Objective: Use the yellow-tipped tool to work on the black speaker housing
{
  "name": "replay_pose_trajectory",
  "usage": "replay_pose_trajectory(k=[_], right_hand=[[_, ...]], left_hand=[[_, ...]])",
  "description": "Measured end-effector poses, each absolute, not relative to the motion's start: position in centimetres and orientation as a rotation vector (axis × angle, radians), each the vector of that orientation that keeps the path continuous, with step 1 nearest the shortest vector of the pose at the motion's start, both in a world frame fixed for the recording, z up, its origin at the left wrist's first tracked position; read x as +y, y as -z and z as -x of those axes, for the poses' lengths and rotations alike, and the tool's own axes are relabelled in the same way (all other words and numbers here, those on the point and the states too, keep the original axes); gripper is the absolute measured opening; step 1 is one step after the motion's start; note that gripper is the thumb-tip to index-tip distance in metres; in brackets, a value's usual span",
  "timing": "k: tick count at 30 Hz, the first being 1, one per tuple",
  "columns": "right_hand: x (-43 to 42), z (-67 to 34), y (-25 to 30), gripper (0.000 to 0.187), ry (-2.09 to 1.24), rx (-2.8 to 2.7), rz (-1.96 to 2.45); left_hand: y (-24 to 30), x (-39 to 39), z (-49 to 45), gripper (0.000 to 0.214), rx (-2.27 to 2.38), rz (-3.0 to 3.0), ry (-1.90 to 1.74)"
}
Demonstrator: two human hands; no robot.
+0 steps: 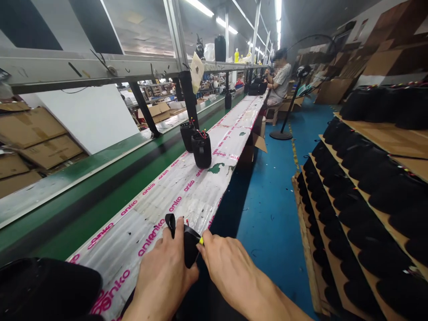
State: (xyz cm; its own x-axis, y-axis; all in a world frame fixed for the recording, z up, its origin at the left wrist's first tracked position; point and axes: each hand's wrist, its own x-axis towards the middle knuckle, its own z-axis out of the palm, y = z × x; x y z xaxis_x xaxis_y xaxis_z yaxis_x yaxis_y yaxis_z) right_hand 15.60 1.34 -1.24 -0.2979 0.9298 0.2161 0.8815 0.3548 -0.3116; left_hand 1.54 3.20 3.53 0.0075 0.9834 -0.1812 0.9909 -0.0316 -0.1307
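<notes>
Hands [163, 272] around black speaker [191, 247]

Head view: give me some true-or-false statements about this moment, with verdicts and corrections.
Both bare hands, the left hand and the right hand, hold a black strapped object: true.
Only one upright black cylindrical object stands on the white pink-printed conveyor belt: false; two do, with red wires.
The floor beside the belt is green: false; it is blue.
A seated co-worker in a pale shirt is farther along the belt: true.
</notes>
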Motion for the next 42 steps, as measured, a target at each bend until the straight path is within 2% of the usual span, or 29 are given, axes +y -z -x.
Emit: replay_pose_trajectory(k=[8, 15, 20, 42], right_hand=[[3.0, -16.0, 0.2, 0.014, -0.321, -2.369, 1.516], [2.8, -15.2, 3.3, 0.025, -0.684, -1.809, 1.433], [2.2, -15.2, 3.0, 0.017, -0.666, -1.973, 1.472], [1.8, -13.1, 1.6, 0.013, -0.479, -2.072, 1.701]], left_hand=[[-3.9, 3.7, -0.7, 0.085, 2.123, -2.177, 0.310], [-4.8, 4.4, 0.8, 0.086, 2.049, -2.073, 0.196], [-5.4, 4.7, 0.9, 0.085, 2.058, -2.005, 0.165], [-5.3, 5.1, 1.1, 0.085, 2.025, -1.980, 0.135]])
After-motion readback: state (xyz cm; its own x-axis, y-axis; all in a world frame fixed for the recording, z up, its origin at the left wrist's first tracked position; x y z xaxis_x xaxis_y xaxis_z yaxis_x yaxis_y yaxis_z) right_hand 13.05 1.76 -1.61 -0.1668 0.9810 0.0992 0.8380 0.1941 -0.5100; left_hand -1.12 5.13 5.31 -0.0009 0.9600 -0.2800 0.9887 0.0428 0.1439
